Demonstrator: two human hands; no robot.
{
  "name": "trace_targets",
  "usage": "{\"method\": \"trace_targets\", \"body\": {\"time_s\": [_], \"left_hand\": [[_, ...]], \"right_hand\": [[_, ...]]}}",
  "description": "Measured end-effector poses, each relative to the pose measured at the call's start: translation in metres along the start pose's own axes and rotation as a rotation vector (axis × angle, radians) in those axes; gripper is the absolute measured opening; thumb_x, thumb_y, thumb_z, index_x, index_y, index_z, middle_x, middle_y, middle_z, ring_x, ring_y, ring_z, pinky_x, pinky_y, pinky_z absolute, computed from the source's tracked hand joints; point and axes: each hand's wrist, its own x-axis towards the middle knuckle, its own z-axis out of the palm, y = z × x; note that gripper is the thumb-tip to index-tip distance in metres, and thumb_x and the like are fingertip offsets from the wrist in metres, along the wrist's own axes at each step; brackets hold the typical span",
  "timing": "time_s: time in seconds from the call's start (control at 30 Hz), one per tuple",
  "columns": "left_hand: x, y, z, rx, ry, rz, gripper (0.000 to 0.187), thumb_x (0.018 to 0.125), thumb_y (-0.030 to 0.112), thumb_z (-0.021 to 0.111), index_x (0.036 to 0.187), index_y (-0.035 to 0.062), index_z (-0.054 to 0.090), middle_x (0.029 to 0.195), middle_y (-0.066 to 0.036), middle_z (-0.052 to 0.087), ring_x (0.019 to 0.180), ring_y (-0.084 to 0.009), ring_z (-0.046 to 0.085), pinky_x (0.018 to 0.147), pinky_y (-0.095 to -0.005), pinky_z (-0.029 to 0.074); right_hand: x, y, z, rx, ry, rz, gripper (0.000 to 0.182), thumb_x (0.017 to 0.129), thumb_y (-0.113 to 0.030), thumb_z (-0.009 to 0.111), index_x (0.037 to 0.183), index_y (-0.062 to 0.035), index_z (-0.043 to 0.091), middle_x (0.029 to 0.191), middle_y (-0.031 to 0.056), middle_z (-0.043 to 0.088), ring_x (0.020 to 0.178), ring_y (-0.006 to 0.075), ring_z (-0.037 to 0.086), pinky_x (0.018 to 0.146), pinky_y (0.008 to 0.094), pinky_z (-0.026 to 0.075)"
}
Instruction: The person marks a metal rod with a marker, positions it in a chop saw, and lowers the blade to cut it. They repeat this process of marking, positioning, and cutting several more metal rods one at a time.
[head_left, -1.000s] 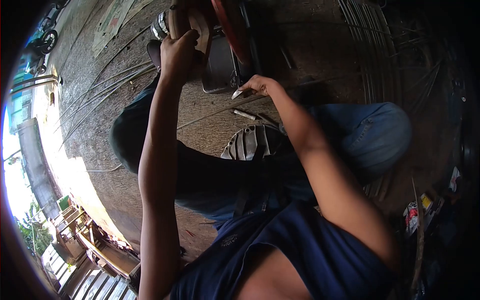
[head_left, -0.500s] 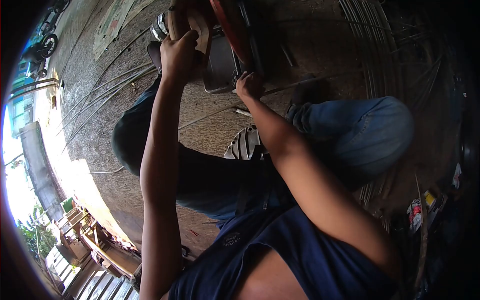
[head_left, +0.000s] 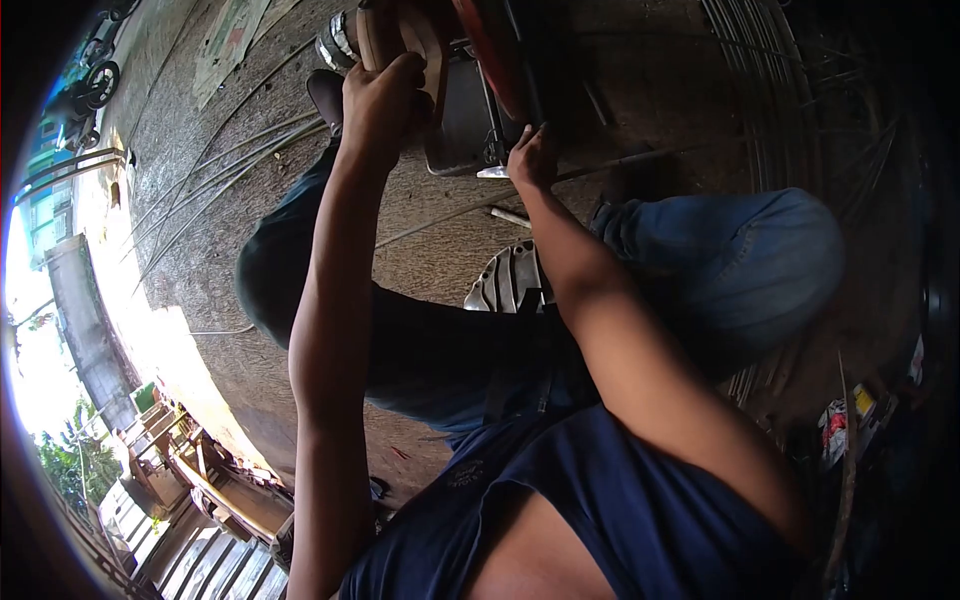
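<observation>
At the top of the head view my left hand [head_left: 385, 100] is closed round a tan, wooden-looking curved handle [head_left: 425, 55]. My right hand [head_left: 532, 157] is pinched at the lower end of a dark machine, beside a small pale metal piece [head_left: 493, 173]; what its fingers hold is too small to make out. A long red part [head_left: 492, 60] runs down between the hands to just above the right one. The machine's dark flat base [head_left: 460, 135] lies between them on the ground. A silvery ribbed cylinder [head_left: 338, 42] is left of the handle.
Metal rods [head_left: 765, 60] lie at upper right and thin rods [head_left: 235, 160] at left. A ribbed metal cover [head_left: 505, 282] sits between my bent legs. Wooden furniture [head_left: 225, 500] stands lower left, a motorcycle [head_left: 85, 100] upper left. Litter [head_left: 850, 415] lies at right.
The view has shifted, so everything sits slightly further right. My right hand has moved up a little against the machine, and the pale metal piece beside it shows more. My left hand keeps its grip.
</observation>
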Motion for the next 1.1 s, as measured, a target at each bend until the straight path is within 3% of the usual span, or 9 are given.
{"method": "trace_targets", "body": {"time_s": [0.17,0.27,0.5,0.73,0.8,0.9,0.97,1.07,1.1], "left_hand": [[0.007,-0.004,0.0,-0.028,0.009,0.029,0.015,0.079,0.012,0.064,0.077,0.0003,0.055,0.063,-0.005,0.055,0.047,-0.0129,0.055,0.042,-0.0282,0.046],[0.003,-0.004,-0.003,-0.023,0.003,-0.002,0.014,0.079,0.011,0.064,0.076,0.0006,0.054,0.062,-0.004,0.055,0.046,-0.013,0.055,0.041,-0.028,0.045],[0.002,0.003,0.003,-0.005,0.019,0.006,0.015,0.078,0.01,0.063,0.078,-0.0003,0.054,0.062,-0.006,0.055,0.045,-0.0143,0.056,0.039,-0.0276,0.044],[0.01,-0.006,0.0,-0.065,-0.001,-0.008,0.019,0.079,0.009,0.063,0.088,0.0002,0.049,0.065,-0.006,0.054,0.046,-0.0137,0.055,0.039,-0.0275,0.043],[0.009,-0.002,0.0,0.0,0.019,-0.026,0.017,0.081,0.013,0.063,0.089,0.0002,0.054,0.067,-0.005,0.054,0.049,-0.0136,0.054,0.043,-0.0262,0.044],[0.006,0.004,0.007,0.007,0.065,-0.025,0.021,0.081,0.015,0.063,0.092,-0.0006,0.055,0.068,-0.008,0.056,0.049,-0.0142,0.055,0.041,-0.0258,0.043],[0.001,0.006,0.006,0.025,0.033,-0.073,0.031,0.082,0.023,0.063,0.099,-0.0019,0.056,0.074,-0.011,0.058,0.051,-0.0152,0.057,0.037,-0.0257,0.041],[0.0,0.004,0.003,0.013,0.009,-0.063,0.036,0.083,0.026,0.062,0.104,-0.0021,0.054,0.079,-0.011,0.058,0.052,-0.0154,0.056,0.037,-0.0267,0.041],[-0.002,0.005,0.003,-0.02,0.02,-0.054,0.033,0.082,0.022,0.064,0.1,-0.0038,0.055,0.075,-0.012,0.06,0.052,-0.0168,0.058,0.04,-0.028,0.045]], "right_hand": [[0.009,0.007,0.009,-0.025,0.139,-0.137,0.043,0.099,-0.034,0.04,0.127,-0.0024,0.047,0.121,0.0228,0.054,0.106,0.0423,0.056,0.088,0.0509,0.047],[0.011,0.011,0.013,-0.072,0.025,0.01,0.042,0.099,-0.035,0.039,0.129,-0.0067,0.048,0.126,0.0205,0.052,0.11,0.0422,0.053,0.088,0.0542,0.046],[0.011,0.012,0.02,-0.113,0.148,-0.017,0.041,0.099,-0.034,0.038,0.132,-0.0112,0.047,0.135,0.0183,0.046,0.117,0.0421,0.049,0.091,0.0566,0.043],[0.042,0.019,0.034,-0.218,0.237,-0.197,0.037,0.092,-0.027,0.051,0.119,-0.0018,0.052,0.12,0.0264,0.052,0.107,0.0428,0.054,0.089,0.0506,0.046],[0.045,0.021,0.03,-0.258,0.112,-0.148,0.041,0.092,-0.03,0.052,0.121,-0.001,0.05,0.121,0.0253,0.052,0.107,0.0424,0.055,0.09,0.0516,0.045],[0.053,0.025,0.028,-0.213,0.353,-0.234,0.042,0.091,-0.028,0.051,0.123,0.0004,0.048,0.118,0.0243,0.055,0.107,0.0417,0.056,0.091,0.0507,0.045],[0.059,0.018,0.001,0.348,0.114,0.191,0.042,0.091,-0.024,0.051,0.122,0.0034,0.049,0.115,0.0241,0.058,0.108,0.0408,0.056,0.092,0.0479,0.045],[0.076,-0.008,-0.05,0.445,0.254,0.207,0.037,0.089,-0.018,0.056,0.119,0.0037,0.054,0.118,0.0252,0.059,0.11,0.0387,0.057,0.093,0.0447,0.045],[0.076,-0.028,-0.073,0.486,0.4,0.093,0.036,0.09,-0.017,0.055,0.118,0.0048,0.055,0.114,0.0243,0.06,0.107,0.0387,0.058,0.092,0.0447,0.045]]}}
